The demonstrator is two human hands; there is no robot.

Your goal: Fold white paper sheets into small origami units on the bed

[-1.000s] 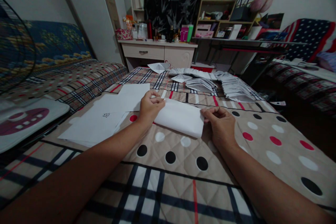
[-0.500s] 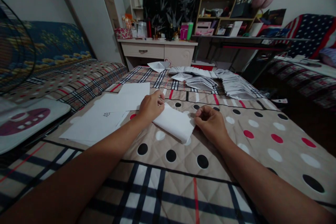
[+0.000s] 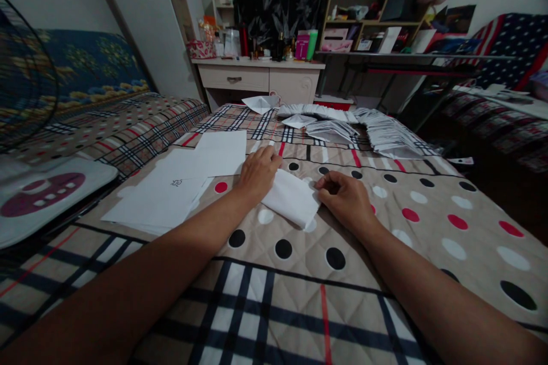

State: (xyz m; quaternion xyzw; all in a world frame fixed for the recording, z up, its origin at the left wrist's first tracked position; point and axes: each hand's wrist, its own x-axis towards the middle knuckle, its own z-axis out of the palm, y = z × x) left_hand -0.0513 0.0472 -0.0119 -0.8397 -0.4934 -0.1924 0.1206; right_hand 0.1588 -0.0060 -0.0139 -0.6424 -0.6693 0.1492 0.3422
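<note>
A person's left hand (image 3: 259,174) lies flat, fingers spread, on the 9 o'clock end of a folded white paper (image 3: 291,198). The right hand (image 3: 346,199) curls at the paper's 3 o'clock edge, fingertips drawn together and touching it; whether they nip the sheet or only press it cannot be told. The paper rests on a quilt (image 3: 385,222) directly ahead of the person. It looks feather-light, thin and limp, likely to crease at a touch and to slide on cloth, so it is probably best held by an edge or corner with the other hand pinning it.

The quilt, padded and soft, printed with dots and plaid, gives little firm backing. Loose white sheets (image 3: 180,188) lie at 10 o'clock of the paper, and rows of folded papers (image 3: 377,134) at 1 o'clock. A cluttered dresser (image 3: 257,77) stands at 12 o'clock, with shelves (image 3: 363,17) further round at 1 o'clock.
</note>
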